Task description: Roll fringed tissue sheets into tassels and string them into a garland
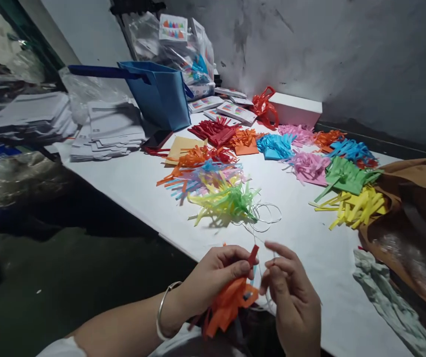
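Note:
My left hand (213, 272), wearing a silver bangle, is closed around the twisted top of an orange tissue-paper tassel (225, 307). The tassel's strips hang below my fingers near the table's front edge. Just to its right, my right hand (296, 300) has thumb and fingers pinched together on a thin white string (279, 213). The string runs back across the table in loose loops to a bunch of yellow and green tassels (223, 201). Pink, blue and orange tassels (201, 171) lie behind that bunch. Exactly how the string meets the orange tassel is hidden by my fingers.
Fringed paper bundles in several colours, including yellow (361, 206) and green (350, 176), lie at right. A brown bag (413, 198) and pale cloth (376, 282) flank them. Paper stacks (110, 124), a blue bag (156, 94) and a white box (296, 109) stand farther back.

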The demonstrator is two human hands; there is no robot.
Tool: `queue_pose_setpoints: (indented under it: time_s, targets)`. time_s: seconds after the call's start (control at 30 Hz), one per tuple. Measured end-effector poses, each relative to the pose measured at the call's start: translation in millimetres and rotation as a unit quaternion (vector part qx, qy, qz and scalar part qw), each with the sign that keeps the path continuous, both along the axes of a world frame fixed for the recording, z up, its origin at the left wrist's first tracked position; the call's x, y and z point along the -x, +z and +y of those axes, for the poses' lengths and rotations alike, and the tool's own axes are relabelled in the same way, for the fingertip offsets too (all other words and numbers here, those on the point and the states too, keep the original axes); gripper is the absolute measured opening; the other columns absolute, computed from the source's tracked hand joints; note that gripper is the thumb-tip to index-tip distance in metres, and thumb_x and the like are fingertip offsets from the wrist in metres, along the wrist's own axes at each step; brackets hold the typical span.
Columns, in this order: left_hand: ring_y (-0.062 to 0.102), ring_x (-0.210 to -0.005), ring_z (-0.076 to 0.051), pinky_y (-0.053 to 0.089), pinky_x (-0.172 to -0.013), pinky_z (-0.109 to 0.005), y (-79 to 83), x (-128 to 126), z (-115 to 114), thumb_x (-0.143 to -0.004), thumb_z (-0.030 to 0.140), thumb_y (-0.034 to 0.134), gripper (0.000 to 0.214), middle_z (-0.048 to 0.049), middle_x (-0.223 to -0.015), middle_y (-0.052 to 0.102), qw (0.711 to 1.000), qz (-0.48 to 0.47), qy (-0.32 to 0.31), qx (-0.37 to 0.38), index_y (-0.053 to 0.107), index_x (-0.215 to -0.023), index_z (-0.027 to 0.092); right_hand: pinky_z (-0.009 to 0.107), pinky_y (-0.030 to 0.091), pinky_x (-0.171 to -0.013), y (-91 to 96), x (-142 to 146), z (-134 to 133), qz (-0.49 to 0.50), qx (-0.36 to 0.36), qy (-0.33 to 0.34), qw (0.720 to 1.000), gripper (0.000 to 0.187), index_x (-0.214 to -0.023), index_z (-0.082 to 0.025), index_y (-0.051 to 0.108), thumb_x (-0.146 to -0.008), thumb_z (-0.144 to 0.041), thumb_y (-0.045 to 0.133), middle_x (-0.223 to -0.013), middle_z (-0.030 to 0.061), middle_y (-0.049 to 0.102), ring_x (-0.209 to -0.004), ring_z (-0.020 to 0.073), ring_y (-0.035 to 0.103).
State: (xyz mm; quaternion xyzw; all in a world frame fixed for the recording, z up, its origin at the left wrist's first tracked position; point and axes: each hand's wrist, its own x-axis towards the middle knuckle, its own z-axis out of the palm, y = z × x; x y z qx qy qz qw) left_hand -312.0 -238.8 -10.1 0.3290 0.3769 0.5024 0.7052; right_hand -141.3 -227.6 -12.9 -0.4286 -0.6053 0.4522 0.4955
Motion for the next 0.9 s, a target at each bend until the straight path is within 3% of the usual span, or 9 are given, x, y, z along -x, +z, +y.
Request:
queue_pose_setpoints:
  time_s: [0.1, 0.27, 0.43, 0.7, 0.8, 0.9]
  targets:
    - [0.062, -0.061, -0.009, 0.053, -0.061, -0.019, -4.2, -11.2, 4.4, -0.074, 0.034, 0.087, 0.030, -0.0020, -0.071, 0.066, 0.988, -0.116, -0.020, 0.099, 0.074, -0.091, 0.013, 0.018, 0.049, -0.052, -1.2, -18.1, -6.0, -0.086, -0.034, -0.055, 0.994, 0.015, -0.096, -0.024, 0.071, -0.095, -0.031, 0.057, -0.075, -0.0004, 0.069, -0.054, 0.0099, 0.060]
    - [0.062, -0.060, -0.008, 0.052, -0.058, -0.015, -1.9, -23.9, 10.4, -0.071, 0.028, 0.090, 0.027, -0.0022, -0.068, 0.068, 0.984, -0.151, -0.021, 0.090, 0.074, -0.087, 0.014, 0.018, 0.053, -0.062, 4.3, -27.2, -16.9, -0.144, -0.069, -0.039, 0.986, 0.016, -0.098, -0.023, 0.073, -0.094, -0.028, 0.058, -0.082, 0.0010, 0.075, -0.067, 0.0129, 0.070]
    - [0.064, -0.062, -0.009, 0.053, -0.060, -0.018, 1.4, -31.1, 10.4, -0.072, 0.029, 0.089, 0.024, -0.0023, -0.069, 0.070, 0.992, -0.100, -0.005, 0.071, 0.074, -0.085, 0.015, 0.017, 0.050, -0.061, 10.0, -24.3, -24.3, -0.119, -0.064, -0.083, 0.987, 0.016, -0.095, -0.024, 0.073, -0.094, -0.027, 0.058, -0.078, -0.0011, 0.075, -0.062, 0.0112, 0.068]
    - [0.061, -0.072, -0.010, 0.048, -0.069, -0.020, -8.4, -31.7, 7.5, -0.071, 0.027, 0.088, 0.019, -0.0022, -0.078, 0.070, 0.995, 0.082, 0.059, -0.017, 0.076, -0.081, 0.015, 0.018, 0.046, -0.054, 7.4, -26.3, -30.2, -0.141, -0.050, -0.067, 0.986, 0.020, -0.098, -0.024, 0.073, -0.096, -0.029, 0.054, -0.076, -0.0007, 0.075, -0.056, 0.0108, 0.065]
    - [0.059, -0.075, -0.011, 0.048, -0.070, -0.020, -9.6, -31.4, 8.3, -0.071, 0.025, 0.088, 0.019, -0.0012, -0.080, 0.067, 0.993, 0.091, 0.065, -0.048, 0.074, -0.079, 0.015, 0.019, 0.047, -0.058, 5.1, -27.3, -32.0, -0.160, -0.047, -0.079, 0.983, 0.020, -0.095, -0.025, 0.074, -0.096, -0.031, 0.055, -0.072, -0.0026, 0.074, -0.055, 0.0105, 0.064]
    - [0.058, -0.072, -0.011, 0.048, -0.067, -0.020, -7.6, -31.8, 8.5, -0.071, 0.026, 0.088, 0.022, -0.0005, -0.079, 0.066, 0.995, 0.078, 0.063, -0.019, 0.072, -0.081, 0.015, 0.019, 0.050, -0.062, 3.9, -27.9, -33.6, -0.169, -0.042, -0.098, 0.980, 0.020, -0.093, -0.025, 0.074, -0.095, -0.034, 0.056, -0.072, -0.0022, 0.074, -0.056, 0.0116, 0.066]
